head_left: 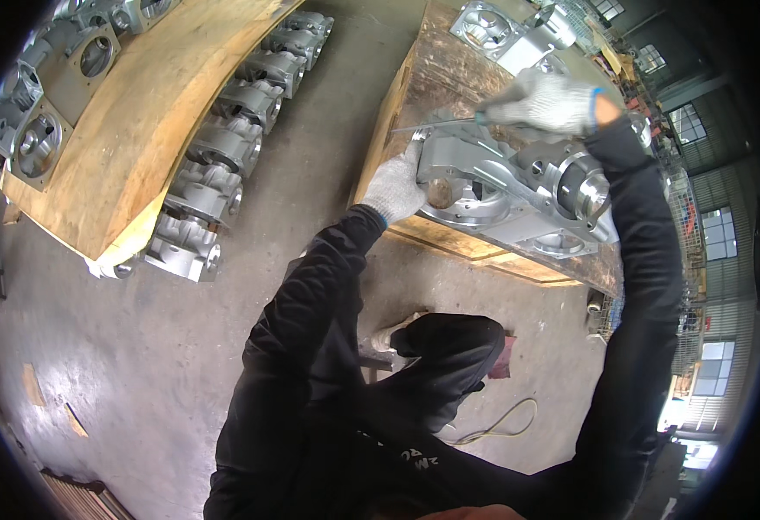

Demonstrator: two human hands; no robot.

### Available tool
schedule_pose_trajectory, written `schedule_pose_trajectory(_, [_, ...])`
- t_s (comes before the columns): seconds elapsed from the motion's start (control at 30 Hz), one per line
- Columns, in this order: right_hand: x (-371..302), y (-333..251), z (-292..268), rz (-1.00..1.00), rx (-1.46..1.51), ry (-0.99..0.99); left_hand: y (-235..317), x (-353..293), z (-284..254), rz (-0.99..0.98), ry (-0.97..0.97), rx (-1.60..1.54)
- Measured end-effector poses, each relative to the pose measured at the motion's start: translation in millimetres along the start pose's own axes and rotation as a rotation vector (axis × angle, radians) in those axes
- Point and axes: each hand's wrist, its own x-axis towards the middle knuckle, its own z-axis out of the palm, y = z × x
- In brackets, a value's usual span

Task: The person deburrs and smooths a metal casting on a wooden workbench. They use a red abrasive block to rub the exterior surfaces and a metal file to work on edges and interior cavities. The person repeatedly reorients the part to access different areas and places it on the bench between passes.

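Observation:
On the wooden crate (432,65) at the right lies a silver metal casting (462,160) with large round bores. Wearing a white knit glove, my left hand (399,184) grips the casting's left end, its fingers partly hidden against the metal. My right hand (540,106), gloved too and somewhat blurred, is closed around the handle of a file-like hand tool (441,124). The tool's long thin shaft points left over the casting's far side, just past my left fingertips. Whether its tip touches the metal I cannot tell. A round brownish knob (439,193) shows at the casting's near left.
More castings (484,26) sit farther back on the crate. At the left, a plywood sheet (150,113) bears castings, with a row of others (224,143) along its right edge. A yellowish cord loop (510,420) lies on the concrete floor near my bent leg (449,347).

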Motion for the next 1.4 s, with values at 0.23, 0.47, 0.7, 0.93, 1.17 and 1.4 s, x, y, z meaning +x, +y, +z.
schedule_pose_trajectory(0.23, [-14.4,-5.6,40.0,-0.04,-0.174,0.213,-0.2,0.4,2.8,-0.012,0.014,-0.037])
schedule_pose_trajectory(0.47, [-33.9,-13.3,64.2,-0.059,-0.307,0.341,-1.4,3.0,6.2,0.025,0.03,-0.031])
schedule_pose_trajectory(0.7, [-45.5,-27.4,89.7,-0.387,-0.422,0.707,-5.2,0.3,11.1,0.038,0.069,-0.047])
schedule_pose_trajectory(0.93, [-59.6,-41.1,95.2,-0.172,-0.45,0.649,-10.4,-4.2,22.7,0.097,0.193,-0.086])
schedule_pose_trajectory(1.17, [-58.5,-43.3,94.6,-0.091,-0.535,0.48,-13.5,1.0,24.7,0.014,0.151,-0.029])
schedule_pose_trajectory(1.4, [-43.3,-36.6,89.2,-0.125,-0.429,0.531,-13.3,0.2,23.1,0.029,0.13,-0.008])
